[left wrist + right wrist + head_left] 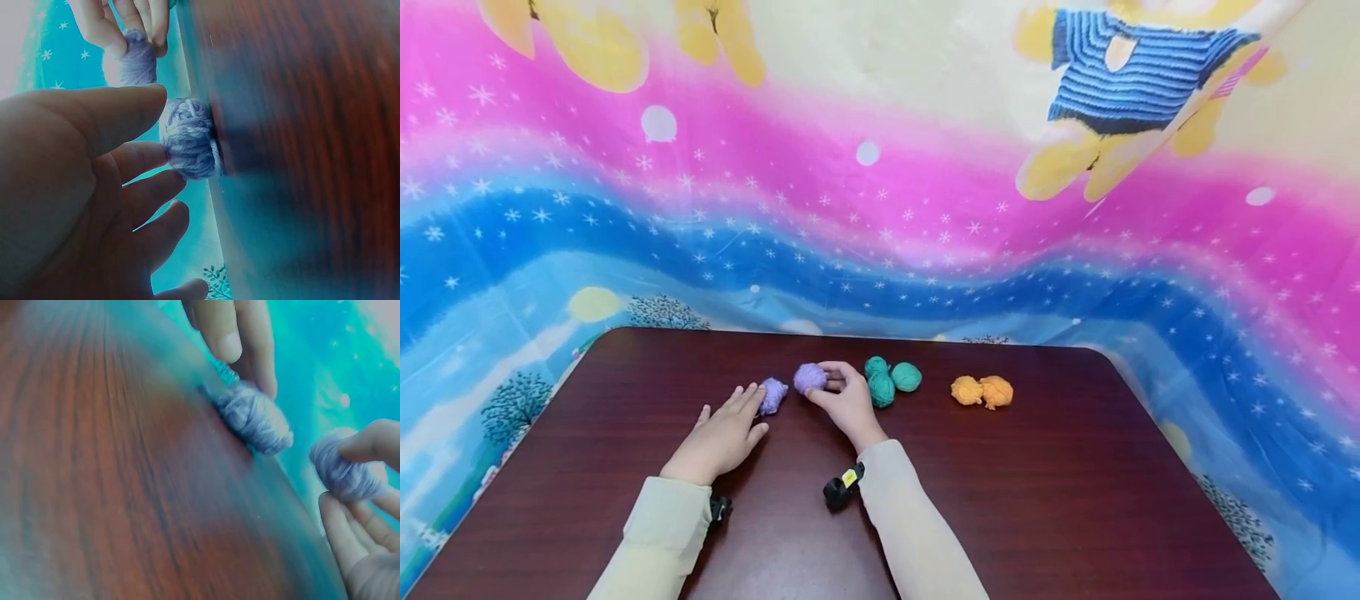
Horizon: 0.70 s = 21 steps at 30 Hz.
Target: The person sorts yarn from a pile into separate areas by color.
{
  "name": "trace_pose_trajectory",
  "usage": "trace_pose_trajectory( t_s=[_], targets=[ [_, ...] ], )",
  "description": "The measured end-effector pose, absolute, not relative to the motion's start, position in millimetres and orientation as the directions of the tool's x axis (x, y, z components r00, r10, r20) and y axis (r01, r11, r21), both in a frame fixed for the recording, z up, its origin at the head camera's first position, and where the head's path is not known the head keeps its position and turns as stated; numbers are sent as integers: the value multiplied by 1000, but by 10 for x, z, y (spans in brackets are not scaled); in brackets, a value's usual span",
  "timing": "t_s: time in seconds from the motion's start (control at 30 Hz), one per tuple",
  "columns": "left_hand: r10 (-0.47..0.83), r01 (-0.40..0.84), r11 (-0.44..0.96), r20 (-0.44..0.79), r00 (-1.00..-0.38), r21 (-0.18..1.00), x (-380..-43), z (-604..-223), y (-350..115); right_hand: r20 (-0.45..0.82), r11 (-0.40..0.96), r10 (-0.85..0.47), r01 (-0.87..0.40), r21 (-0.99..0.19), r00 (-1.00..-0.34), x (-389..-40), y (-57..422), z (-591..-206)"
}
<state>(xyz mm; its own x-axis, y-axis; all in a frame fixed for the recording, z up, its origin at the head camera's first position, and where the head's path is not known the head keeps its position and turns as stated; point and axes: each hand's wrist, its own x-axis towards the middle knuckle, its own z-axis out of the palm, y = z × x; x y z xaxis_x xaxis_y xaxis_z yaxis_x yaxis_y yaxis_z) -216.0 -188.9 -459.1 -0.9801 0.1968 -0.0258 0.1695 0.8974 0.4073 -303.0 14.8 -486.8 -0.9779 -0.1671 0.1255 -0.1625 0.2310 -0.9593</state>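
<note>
My right hand (847, 408) pinches a purple ball of yarn (809, 377) between thumb and fingers. The right wrist view shows the thumb over this ball (345, 465) and fingers beneath it. A second purple ball of yarn (772, 397) lies on the table just left of it. Resting at that second ball, my left hand (721, 437) has its fingers stretched out and fingertips against the yarn. In the left wrist view this ball (189, 139) sits on the wood, with a loose strand at its side.
Right of my right hand, three green yarn balls (882, 388) sit in a cluster. Farther right, two orange yarn balls (997, 392) lie side by side. The dark wooden table (1060, 492) ends at a patterned cloth backdrop (820, 233).
</note>
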Motion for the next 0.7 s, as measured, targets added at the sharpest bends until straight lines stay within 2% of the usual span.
trace_pose_trajectory(
  t_s=[0.4, 0.7],
  targets=[
    [201, 185, 895, 2, -980, 405, -2150, -4586, -1881, 37, 248, -145, -73, -966, -989, -2823, 252, -4728],
    [201, 181, 897, -7, -980, 404, -2156, -4598, -1890, 69, 337, -137, -112, -935, -988, -2744, 269, -4792]
  ],
)
